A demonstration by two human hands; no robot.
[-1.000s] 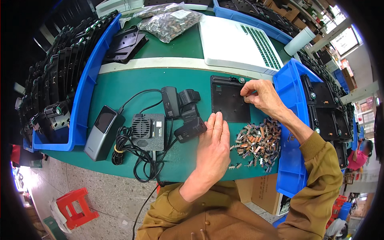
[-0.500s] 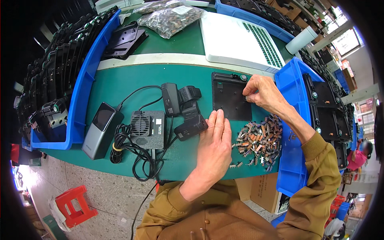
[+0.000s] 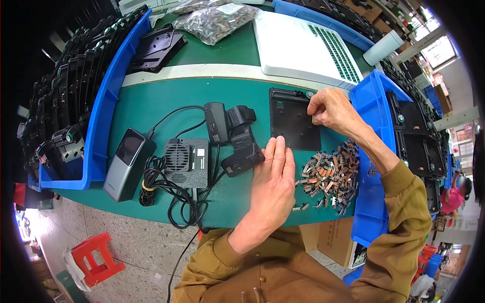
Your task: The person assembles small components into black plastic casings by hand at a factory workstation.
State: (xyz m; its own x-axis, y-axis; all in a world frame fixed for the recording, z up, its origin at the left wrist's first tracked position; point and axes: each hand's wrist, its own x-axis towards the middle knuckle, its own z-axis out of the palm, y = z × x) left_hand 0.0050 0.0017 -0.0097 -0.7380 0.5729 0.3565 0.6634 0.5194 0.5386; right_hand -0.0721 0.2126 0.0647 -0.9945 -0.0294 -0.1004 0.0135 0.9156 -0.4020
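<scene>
A flat black plastic panel [image 3: 290,121] lies on the green mat, with a raised bar and a small round metal part along its far edge. My left hand [image 3: 273,177] rests flat, fingers stretched and together, its tips at the panel's near left corner. At the panel's right edge, the fingers of my right hand [image 3: 333,111] are pinched together; whatever they hold is too small or hidden to make out. Just below the panel spreads a pile of small metal-and-brown components [image 3: 328,174], within reach of both hands.
Left of my left hand sit black camera-like devices [image 3: 235,136], a fan box [image 3: 187,161], coiled cables and a grey power bank [image 3: 129,156]. Blue bins [image 3: 103,116] of black panels flank the mat. Behind are a white foam tray [image 3: 288,48] and a bag of components [image 3: 217,24].
The whole view has shifted slightly. My right fingers stay at the panel's right edge, curled a little differently; my left hand keeps its place.
</scene>
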